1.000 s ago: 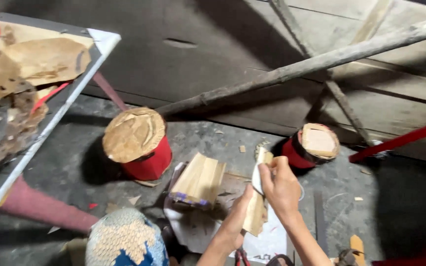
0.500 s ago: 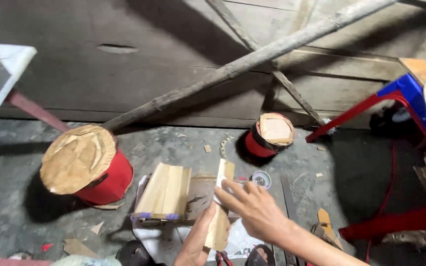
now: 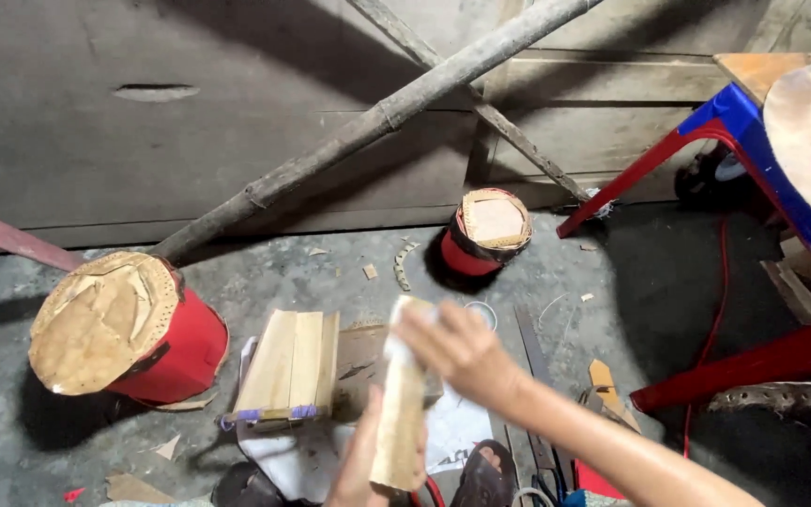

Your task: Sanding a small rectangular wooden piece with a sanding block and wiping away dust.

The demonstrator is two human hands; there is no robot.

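My left hand grips the lower end of a pale wooden slat and holds it upright at the bottom centre. My right hand presses a white cloth or paper against the slat's top end; the hand is blurred. Just left of the slat a bundle of similar slats, tied with purple bands, lies on the concrete floor.
A large red tin with a leaf-covered top stands at left, a smaller red tin at the back. A bamboo pole leans across a wooden wall. A red and blue stool stands at right. A saw blade and scraps lie near my feet.
The view has swung to the right, so the table at left is gone and the stool has come in. My right hand slid along the slat's top.
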